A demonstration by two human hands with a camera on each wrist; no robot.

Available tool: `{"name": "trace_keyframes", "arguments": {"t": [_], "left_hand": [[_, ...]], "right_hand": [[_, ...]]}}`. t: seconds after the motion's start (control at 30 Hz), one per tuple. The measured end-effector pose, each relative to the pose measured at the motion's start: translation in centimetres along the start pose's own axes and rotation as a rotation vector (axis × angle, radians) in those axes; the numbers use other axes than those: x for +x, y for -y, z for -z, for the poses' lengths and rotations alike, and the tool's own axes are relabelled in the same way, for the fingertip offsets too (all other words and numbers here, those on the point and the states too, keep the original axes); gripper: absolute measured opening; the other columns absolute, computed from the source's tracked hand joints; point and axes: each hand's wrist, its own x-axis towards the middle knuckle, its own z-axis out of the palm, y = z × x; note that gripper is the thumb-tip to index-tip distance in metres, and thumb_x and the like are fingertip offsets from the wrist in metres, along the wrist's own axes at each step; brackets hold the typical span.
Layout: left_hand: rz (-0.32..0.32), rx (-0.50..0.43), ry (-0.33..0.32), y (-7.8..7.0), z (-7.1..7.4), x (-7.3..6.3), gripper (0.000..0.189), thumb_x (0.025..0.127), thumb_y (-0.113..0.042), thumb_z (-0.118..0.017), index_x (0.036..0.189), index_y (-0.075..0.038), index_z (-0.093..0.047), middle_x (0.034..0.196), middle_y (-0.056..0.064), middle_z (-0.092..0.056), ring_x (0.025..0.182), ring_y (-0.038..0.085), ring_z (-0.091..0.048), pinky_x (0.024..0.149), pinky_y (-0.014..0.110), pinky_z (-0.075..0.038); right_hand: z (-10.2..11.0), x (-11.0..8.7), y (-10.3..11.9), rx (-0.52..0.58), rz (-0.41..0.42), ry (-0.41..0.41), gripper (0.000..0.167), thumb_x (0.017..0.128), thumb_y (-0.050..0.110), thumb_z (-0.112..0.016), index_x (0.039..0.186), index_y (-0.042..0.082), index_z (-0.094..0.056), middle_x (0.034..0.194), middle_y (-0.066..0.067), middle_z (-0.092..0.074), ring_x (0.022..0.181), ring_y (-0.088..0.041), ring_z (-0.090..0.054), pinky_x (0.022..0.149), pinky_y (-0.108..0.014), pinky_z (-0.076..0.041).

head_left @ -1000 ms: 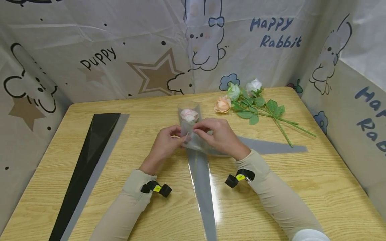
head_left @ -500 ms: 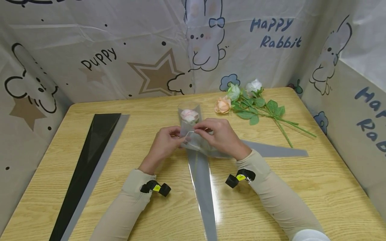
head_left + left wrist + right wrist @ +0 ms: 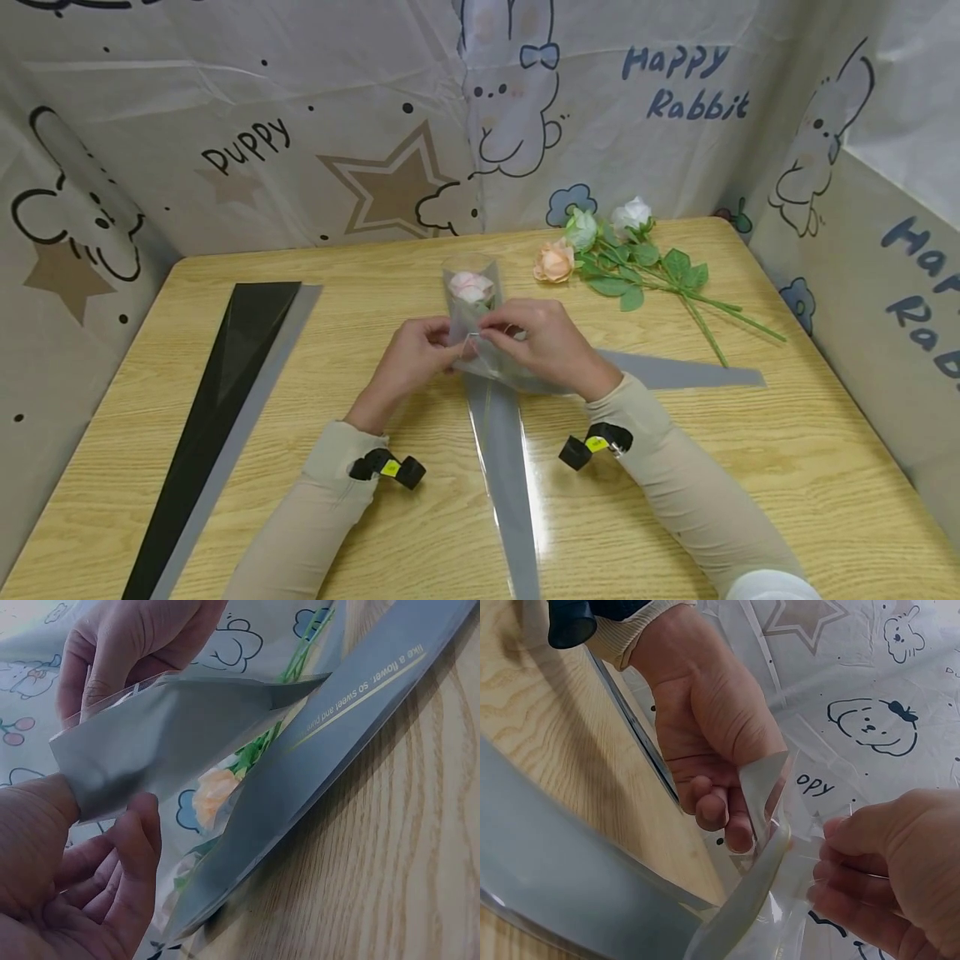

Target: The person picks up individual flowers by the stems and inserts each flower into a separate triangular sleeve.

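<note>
My left hand (image 3: 411,360) and my right hand (image 3: 551,342) pinch the wide mouth of a translucent grey flower sleeve (image 3: 480,354) between thumbs and fingers. Its narrow end runs off to the right, past the right hand. Below it, a second grey flower sleeve (image 3: 501,483) lies lengthwise on the table with a pale pink rose (image 3: 471,287) in its top. Gold lettering shows on this lower sleeve (image 3: 322,742) in the left wrist view. There the left hand (image 3: 82,877) grips one side of the held sleeve (image 3: 165,742), and the right hand (image 3: 139,645) the opposite side.
Several black and grey sleeves (image 3: 225,375) lie together at the table's left. Peach, pale green and white roses lie back right, the peach rose (image 3: 555,261) nearest, their green stems (image 3: 705,321) crossing. A printed cloth (image 3: 375,83) hangs around the wooden table (image 3: 337,533).
The right fingers have dipped slightly at the sleeve's mouth, and its edge has shifted a little between the hands. The narrow end at the right has moved slightly. The rose stays put.
</note>
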Motion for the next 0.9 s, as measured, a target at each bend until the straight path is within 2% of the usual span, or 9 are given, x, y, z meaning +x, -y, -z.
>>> {"name": "trace_keyframes", "arguments": {"t": [0.23, 0.53, 0.77, 0.9], "left_hand": [[0.018, 0.028, 0.05, -0.15, -0.09, -0.16, 0.033, 0.093, -0.027, -0.079, 0.117, -0.006, -0.072, 0.087, 0.008, -0.075, 0.068, 0.01, -0.067, 0.067, 0.027, -0.062], [0.017, 0.041, 0.07, -0.49, -0.06, -0.3, 0.037, 0.093, -0.023, -0.079, 0.124, -0.006, -0.071, 0.101, 0.014, -0.08, 0.073, 0.008, -0.069, 0.068, 0.026, -0.061], [-0.001, 0.065, 0.083, -0.51, 0.09, -0.37, 0.03, 0.092, -0.026, -0.08, 0.114, -0.007, -0.072, 0.085, 0.006, -0.075, 0.062, 0.011, -0.064, 0.064, 0.03, -0.058], [0.001, 0.052, 0.091, -0.38, 0.2, -0.35, 0.029, 0.092, -0.026, -0.08, 0.113, -0.007, -0.071, 0.08, 0.003, -0.073, 0.061, 0.012, -0.065, 0.065, 0.033, -0.057]], "right_hand": [[-0.14, -0.1, 0.14, -0.012, -0.011, 0.023, 0.011, 0.092, 0.007, -0.077, 0.103, 0.006, -0.079, 0.092, -0.006, -0.079, 0.079, -0.012, -0.074, 0.07, -0.023, -0.062], [0.09, -0.07, 0.3, -0.03, -0.022, 0.032, 0.012, 0.093, 0.008, -0.076, 0.105, 0.007, -0.08, 0.092, -0.005, -0.08, 0.08, -0.011, -0.074, 0.07, -0.023, -0.061], [0.23, -0.01, 0.36, -0.033, -0.015, 0.028, 0.012, 0.094, 0.009, -0.075, 0.105, 0.007, -0.08, 0.093, -0.006, -0.08, 0.081, -0.012, -0.075, 0.071, -0.023, -0.062], [0.27, -0.01, 0.41, -0.035, -0.014, 0.026, 0.012, 0.094, 0.009, -0.075, 0.105, 0.007, -0.08, 0.093, -0.006, -0.08, 0.08, -0.012, -0.075, 0.071, -0.023, -0.062]]}}
